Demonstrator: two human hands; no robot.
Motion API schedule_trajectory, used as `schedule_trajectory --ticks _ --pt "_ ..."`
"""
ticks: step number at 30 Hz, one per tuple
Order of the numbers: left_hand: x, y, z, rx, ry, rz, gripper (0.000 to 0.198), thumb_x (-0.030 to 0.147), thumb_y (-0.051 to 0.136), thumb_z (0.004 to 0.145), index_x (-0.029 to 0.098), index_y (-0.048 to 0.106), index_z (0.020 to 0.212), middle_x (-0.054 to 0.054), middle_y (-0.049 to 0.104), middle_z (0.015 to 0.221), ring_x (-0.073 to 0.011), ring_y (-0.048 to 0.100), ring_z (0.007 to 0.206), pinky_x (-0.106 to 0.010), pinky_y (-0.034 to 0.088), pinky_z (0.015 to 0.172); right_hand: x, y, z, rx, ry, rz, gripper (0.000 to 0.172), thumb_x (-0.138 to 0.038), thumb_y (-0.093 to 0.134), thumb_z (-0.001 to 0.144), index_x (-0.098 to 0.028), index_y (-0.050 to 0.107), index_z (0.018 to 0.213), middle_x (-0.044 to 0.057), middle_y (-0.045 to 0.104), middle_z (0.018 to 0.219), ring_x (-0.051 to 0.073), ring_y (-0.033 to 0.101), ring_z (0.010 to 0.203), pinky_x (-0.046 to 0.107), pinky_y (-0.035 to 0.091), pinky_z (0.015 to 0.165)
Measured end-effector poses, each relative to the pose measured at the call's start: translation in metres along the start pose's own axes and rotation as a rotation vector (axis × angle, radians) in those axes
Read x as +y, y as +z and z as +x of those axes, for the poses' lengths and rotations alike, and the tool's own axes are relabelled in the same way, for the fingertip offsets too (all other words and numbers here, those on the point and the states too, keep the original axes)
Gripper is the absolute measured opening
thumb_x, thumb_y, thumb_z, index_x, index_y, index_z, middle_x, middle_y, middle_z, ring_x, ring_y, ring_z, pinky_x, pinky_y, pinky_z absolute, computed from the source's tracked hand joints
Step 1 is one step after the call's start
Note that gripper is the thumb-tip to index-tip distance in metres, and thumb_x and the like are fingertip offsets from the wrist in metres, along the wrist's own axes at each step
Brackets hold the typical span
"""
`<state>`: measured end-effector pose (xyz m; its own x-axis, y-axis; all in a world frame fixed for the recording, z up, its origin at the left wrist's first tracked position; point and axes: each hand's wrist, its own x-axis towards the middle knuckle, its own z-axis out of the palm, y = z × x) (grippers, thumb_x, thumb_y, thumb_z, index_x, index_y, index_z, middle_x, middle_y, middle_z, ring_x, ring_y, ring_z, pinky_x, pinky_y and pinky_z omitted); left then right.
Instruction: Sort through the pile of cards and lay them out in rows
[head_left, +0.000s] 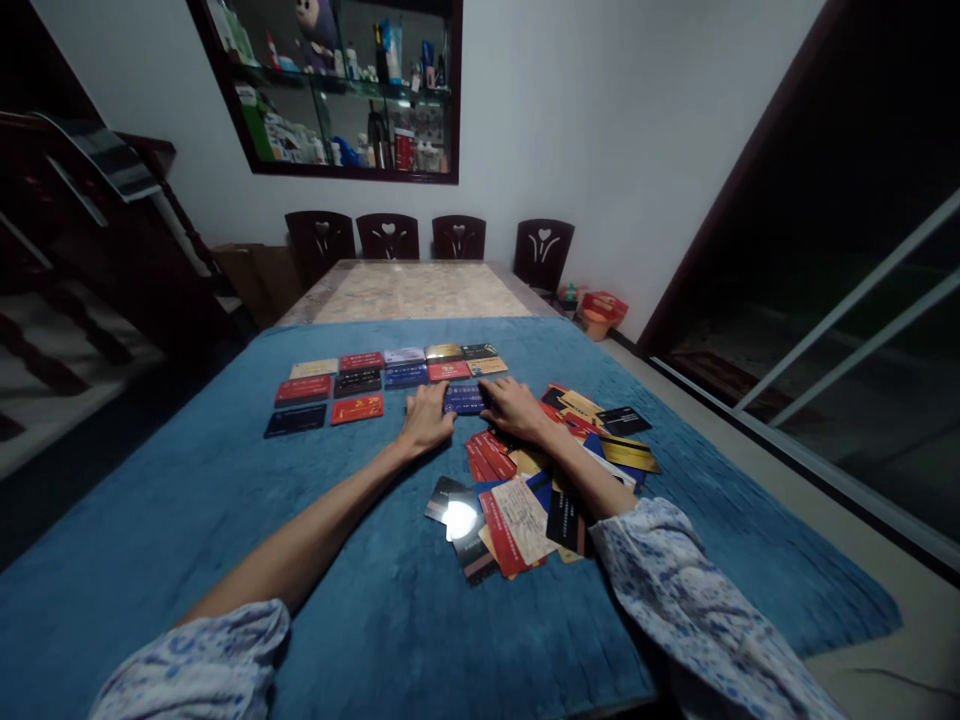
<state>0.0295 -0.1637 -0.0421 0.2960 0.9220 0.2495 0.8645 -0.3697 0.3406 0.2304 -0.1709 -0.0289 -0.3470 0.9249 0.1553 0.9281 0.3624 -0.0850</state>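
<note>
A dark blue card (463, 402) with pale print, perhaps more than one stacked, lies between my two hands. My left hand (427, 418) has its fingers curled at the card's left end. At the opposite end, my right hand (515, 408) grips the card and partly covers it. Beyond and left of my hands are rows of cards, among them a red card (358, 409), a navy card (295, 420) and a black card (358, 382). Under and around my right forearm spreads a loose pile of mixed cards, including a red card (498, 530) and a gold card (631, 453).
A blue cloth (360, 570) covers the near part of the long table, whose patterned top (420, 290) shows at the far end. Several dark chairs (388, 236) stand behind it. A cardboard box (262, 280) sits far left, and a red container (604, 306) is beyond the right edge.
</note>
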Motion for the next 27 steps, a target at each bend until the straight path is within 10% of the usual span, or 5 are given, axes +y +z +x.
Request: schedule_trajectory --ticks 10,27 --pt "0.0 -0.019 0.0 -0.034 0.068 0.115 0.044 0.023 0.063 0.087 0.017 0.054 0.13 -0.017 0.056 0.134 -0.0351 0.045 0.127 -0.05 0.04 0.1 -0.012 -0.026 0.004 -0.088 -0.02 -0.131 0.058 -0.039 0.062 0.094 -0.02 0.049 0.147 0.018 0.055 0.143 0.034 0.044 0.132 0.046 0.044 0.097" --pt "-0.07 -0.049 0.016 0.031 0.106 0.207 0.048 0.023 0.06 0.084 0.019 0.057 0.132 -0.016 0.057 0.137 -0.0369 0.043 0.13 -0.057 0.032 0.106 -0.047 -0.028 0.069 -0.074 -0.169 -0.142 0.056 -0.039 0.062 0.093 -0.019 0.052 0.145 0.019 0.05 0.145 0.036 0.04 0.132 0.051 0.045 0.098"
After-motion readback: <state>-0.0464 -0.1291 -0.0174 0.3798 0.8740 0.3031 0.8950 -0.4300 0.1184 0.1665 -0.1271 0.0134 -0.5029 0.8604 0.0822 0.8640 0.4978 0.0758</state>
